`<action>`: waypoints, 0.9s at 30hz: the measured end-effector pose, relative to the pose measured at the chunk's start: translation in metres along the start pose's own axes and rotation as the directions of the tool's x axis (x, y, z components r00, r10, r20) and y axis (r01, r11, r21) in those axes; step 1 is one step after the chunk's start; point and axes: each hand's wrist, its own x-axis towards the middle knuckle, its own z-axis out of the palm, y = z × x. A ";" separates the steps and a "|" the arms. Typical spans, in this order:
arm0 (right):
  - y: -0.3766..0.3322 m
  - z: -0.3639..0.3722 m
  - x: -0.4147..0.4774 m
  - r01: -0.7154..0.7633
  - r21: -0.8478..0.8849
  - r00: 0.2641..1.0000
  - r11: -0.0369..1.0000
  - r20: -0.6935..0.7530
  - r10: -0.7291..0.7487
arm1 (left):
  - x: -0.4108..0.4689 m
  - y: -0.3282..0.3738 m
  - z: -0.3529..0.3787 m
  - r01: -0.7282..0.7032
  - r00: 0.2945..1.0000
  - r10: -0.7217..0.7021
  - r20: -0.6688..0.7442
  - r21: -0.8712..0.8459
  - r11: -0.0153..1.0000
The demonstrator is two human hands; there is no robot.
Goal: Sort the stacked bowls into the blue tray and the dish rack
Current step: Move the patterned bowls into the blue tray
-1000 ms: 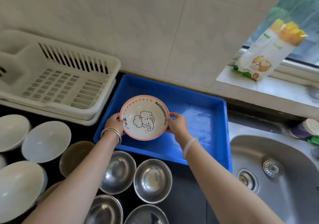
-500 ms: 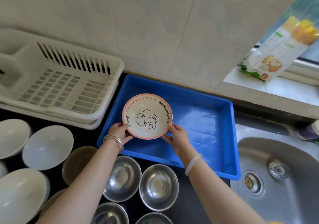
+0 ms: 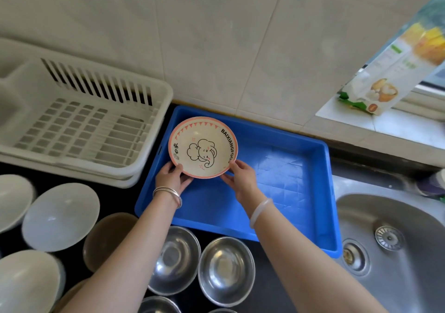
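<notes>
Both hands hold one elephant bowl [image 3: 203,147] over the far left corner of the blue tray [image 3: 284,168]. The left hand [image 3: 171,176] grips the near left rim and the right hand [image 3: 240,179] grips the near right rim; the fingers under the bowl are hidden. I cannot tell if the bowl touches the tray floor. The white dish rack [image 3: 79,124] stands just beside the tray, on the left. On the dark surface [image 3: 269,296], the steel bowls [image 3: 226,270] and white bowls [image 3: 61,216] are partly cut off by the picture edge and the arms.
</notes>
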 end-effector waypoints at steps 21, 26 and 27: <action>-0.004 -0.119 -0.118 0.139 -0.214 0.990 0.967 0.028 -0.136 | -0.132 -0.081 0.043 -0.172 0.985 0.159 0.067 0.311 0.935; 0.018 -0.231 -0.178 0.181 -0.453 0.935 0.873 -0.197 -0.296 | -0.203 -0.152 0.077 -0.238 0.951 0.094 0.295 0.502 0.831; 0.024 -0.254 -0.191 0.174 -0.527 0.910 0.832 -0.236 -0.341 | -0.216 -0.167 0.081 -0.266 0.935 0.075 0.348 0.546 0.795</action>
